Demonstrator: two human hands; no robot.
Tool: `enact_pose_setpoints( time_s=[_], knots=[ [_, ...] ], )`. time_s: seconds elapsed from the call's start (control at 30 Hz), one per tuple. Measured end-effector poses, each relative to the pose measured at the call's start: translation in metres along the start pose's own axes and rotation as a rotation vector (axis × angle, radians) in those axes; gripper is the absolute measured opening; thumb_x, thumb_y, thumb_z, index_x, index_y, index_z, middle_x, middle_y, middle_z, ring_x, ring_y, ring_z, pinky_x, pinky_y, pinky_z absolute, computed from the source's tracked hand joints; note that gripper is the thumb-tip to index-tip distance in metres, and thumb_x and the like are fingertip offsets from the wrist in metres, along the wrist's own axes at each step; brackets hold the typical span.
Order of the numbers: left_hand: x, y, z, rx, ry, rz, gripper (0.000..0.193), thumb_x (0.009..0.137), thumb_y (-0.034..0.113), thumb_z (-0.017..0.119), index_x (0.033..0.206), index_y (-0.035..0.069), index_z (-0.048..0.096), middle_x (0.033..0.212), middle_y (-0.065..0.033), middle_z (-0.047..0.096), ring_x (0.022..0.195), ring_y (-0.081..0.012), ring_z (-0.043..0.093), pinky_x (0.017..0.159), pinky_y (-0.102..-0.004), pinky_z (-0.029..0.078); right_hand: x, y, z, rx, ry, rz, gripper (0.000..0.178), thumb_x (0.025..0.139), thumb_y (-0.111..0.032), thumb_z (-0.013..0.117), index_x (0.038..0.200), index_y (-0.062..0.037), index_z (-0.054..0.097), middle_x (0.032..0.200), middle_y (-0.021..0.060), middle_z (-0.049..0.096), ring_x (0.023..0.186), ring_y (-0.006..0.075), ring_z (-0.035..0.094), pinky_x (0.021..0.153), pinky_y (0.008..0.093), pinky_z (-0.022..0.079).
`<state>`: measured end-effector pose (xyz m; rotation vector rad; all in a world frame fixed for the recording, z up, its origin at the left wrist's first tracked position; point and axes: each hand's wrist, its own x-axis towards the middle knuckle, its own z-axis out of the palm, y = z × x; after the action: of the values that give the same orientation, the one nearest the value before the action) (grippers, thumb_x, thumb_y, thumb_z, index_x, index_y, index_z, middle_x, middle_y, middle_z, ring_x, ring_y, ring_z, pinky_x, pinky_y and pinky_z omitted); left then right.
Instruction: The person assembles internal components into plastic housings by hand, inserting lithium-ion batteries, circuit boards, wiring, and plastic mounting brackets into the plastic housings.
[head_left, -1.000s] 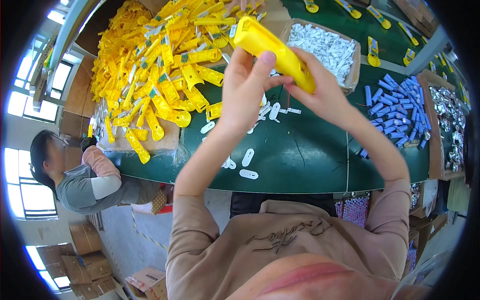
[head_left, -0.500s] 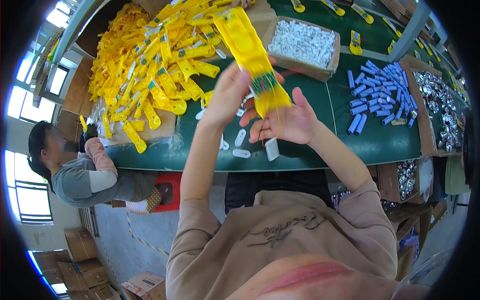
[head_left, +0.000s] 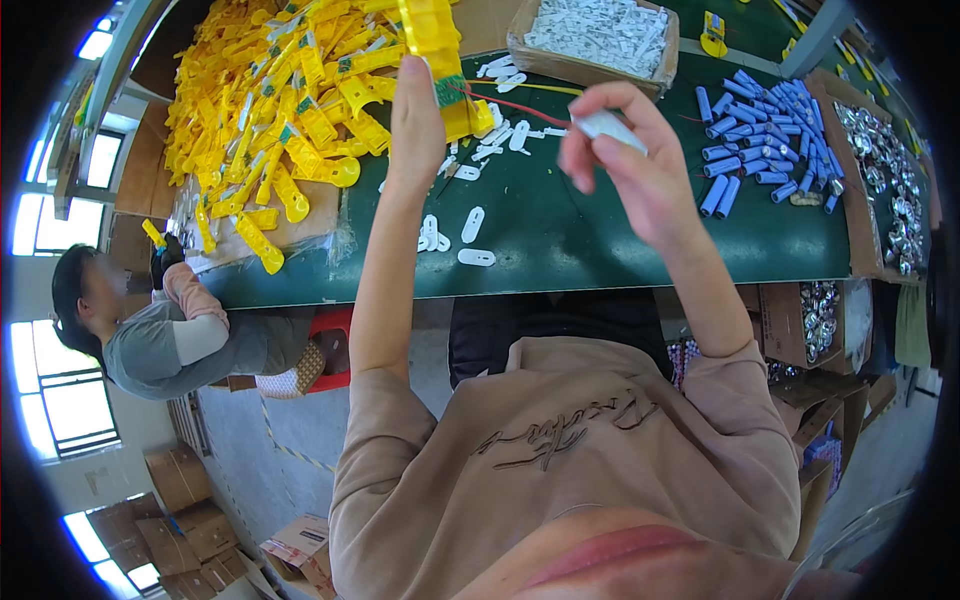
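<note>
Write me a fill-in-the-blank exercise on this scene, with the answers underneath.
1. The left hand holds an elongated casing coloured ____.
2. The right hand holds a small part coloured ____.
3. In the picture, the open box of white pieces stands to the ____ of the blue cylinders.
4. The tabletop is ____ in colour.

Missing words: yellow; white; left; green.

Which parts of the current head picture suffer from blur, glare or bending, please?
In the head view: the right hand and the pale piece it holds look blurred, probably by motion; the windows at left are washed out to white and bend near the dark rim; the blue cylinders look fairly sharp.
</note>
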<state>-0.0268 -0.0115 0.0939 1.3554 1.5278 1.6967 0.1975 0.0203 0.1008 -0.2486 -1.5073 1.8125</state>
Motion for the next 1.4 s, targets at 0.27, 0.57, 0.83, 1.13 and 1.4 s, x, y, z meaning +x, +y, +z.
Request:
enact_pose_setpoints(
  time_s=[0.27, 0.57, 0.83, 1.13, 1.4],
  knots=[
    [-0.043, -0.022, 0.032, -0.054, -0.254, -0.137, 0.042, 0.097, 0.033, 0.032, 0.119, 0.001, 0.047, 0.099, -0.007, 0.055, 0.089, -0.0138, 0.051, 0.081, -0.0264, 0.04, 0.031, 0.01, -0.047, -0.216, -0.065, 0.072, 0.033, 0.094, -0.03, 0.051, 0.098, 0.0004, 0.065, 0.067, -0.0023, 0.058, 0.053, 0.0033, 0.046, 0.052, 0.0182, 0.036],
    [-0.067, -0.018, 0.055, 0.419, -0.347, -0.008, 0.033, 0.095, 0.024, 0.041, 0.116, 0.0, 0.048, 0.081, -0.0196, 0.058, 0.073, -0.0334, 0.057, 0.069, -0.0386, 0.044, 0.033, 0.071, -0.066, -0.646, 0.418, -0.03, 0.036, 0.098, -0.032, 0.043, 0.079, -0.0054, 0.056, 0.06, -0.0038, 0.045, 0.052, 0.0062, 0.04, 0.051, 0.0223, 0.032],
    [-0.09, -0.019, 0.071, 0.131, -0.539, -0.203, 0.033, 0.097, 0.026, 0.039, 0.108, -0.001, 0.054, 0.084, -0.0118, 0.06, 0.074, -0.0203, 0.057, 0.069, -0.0313, 0.045, 0.024, 0.083, -0.089, -0.14, 0.218, -0.066, 0.047, 0.1, -0.036, 0.03, 0.09, -0.0018, 0.061, 0.088, 0.0062, 0.06, 0.083, 0.0121, 0.055, 0.079, 0.0256, 0.042],
    [-0.081, -0.026, 0.08, -0.574, -0.403, -0.462, 0.046, 0.098, 0.042, 0.029, 0.123, 0.003, 0.036, 0.089, -0.0125, 0.057, 0.071, -0.0199, 0.059, 0.063, -0.0341, 0.051, -0.006, 0.061, -0.07, 0.275, -0.028, -0.009, 0.032, 0.092, -0.018, 0.05, 0.12, -0.0027, 0.055, 0.109, 0.0039, 0.061, 0.104, 0.0123, 0.055, 0.092, 0.0304, 0.042],
    [-0.096, -0.028, 0.098, -0.473, -0.397, -0.319, 0.056, 0.099, 0.039, 0.03, 0.143, 0.007, 0.019, 0.108, -0.0117, 0.052, 0.087, -0.0175, 0.057, 0.071, -0.0321, 0.051, -0.007, 0.059, -0.055, 0.076, 0.226, -0.05, 0.04, 0.089, -0.012, 0.06, 0.126, -0.0049, 0.045, 0.098, 0.0034, 0.063, 0.098, 0.0103, 0.057, 0.086, 0.026, 0.045]
  ],
)
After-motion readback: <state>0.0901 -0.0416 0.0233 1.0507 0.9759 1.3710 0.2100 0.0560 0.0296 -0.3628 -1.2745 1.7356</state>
